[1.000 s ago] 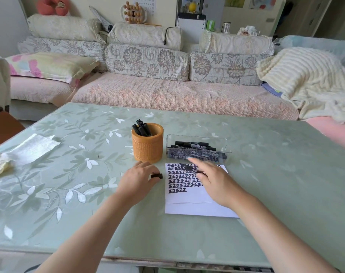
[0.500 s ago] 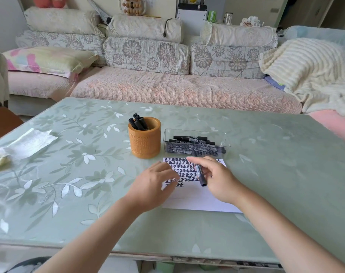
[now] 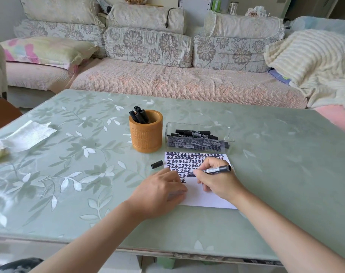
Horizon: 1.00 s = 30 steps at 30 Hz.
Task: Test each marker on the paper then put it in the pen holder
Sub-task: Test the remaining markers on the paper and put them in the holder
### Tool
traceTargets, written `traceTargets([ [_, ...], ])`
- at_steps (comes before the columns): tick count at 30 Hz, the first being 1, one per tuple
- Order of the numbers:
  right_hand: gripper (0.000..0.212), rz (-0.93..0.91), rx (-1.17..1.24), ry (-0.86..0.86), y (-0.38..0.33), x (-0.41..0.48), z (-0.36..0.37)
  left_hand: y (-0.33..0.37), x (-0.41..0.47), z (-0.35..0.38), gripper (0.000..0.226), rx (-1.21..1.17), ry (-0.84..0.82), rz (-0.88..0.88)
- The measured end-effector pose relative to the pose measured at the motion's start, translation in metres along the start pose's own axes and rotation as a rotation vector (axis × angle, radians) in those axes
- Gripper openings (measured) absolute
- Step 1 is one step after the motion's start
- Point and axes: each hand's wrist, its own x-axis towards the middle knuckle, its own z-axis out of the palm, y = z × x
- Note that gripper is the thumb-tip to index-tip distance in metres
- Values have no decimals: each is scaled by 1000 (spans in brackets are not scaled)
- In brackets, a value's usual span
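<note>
A white paper point(image 3: 199, 198) with rows of black marks lies on the table in front of me. My right hand point(image 3: 217, 180) grips an uncapped black marker point(image 3: 215, 170), tip down on the paper. My left hand point(image 3: 159, 192) rests flat on the paper's left edge, holding nothing. The marker's black cap point(image 3: 157, 164) lies on the table just left of the paper. Behind it stands an orange pen holder point(image 3: 146, 133) with several black markers in it. A clear box point(image 3: 199, 138) of several more markers sits beyond the paper.
The green floral table point(image 3: 69, 174) has a folded white cloth point(image 3: 26, 136) at its left edge. A sofa point(image 3: 167, 79) with cushions runs behind the table, with a cream blanket point(image 3: 313, 62) at the right.
My left hand has let go of the cap, which now lies on the table, and moved onto the paper. My right hand has turned the marker tip down to the paper.
</note>
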Motion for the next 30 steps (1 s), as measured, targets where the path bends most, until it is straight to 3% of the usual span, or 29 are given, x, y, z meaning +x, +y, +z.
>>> traceTargets([
  [11, 20, -157, -104, -27, 12, 4, 4, 1, 0, 0, 14, -17, 10, -35],
  [26, 30, -195, -191, -22, 8, 0, 6, 1, 1, 1, 12, -14, 17, -30],
  [30, 23, -209, -190, -49, 9, -1, 6, 1, 1, 1, 12, -20, 22, -31],
])
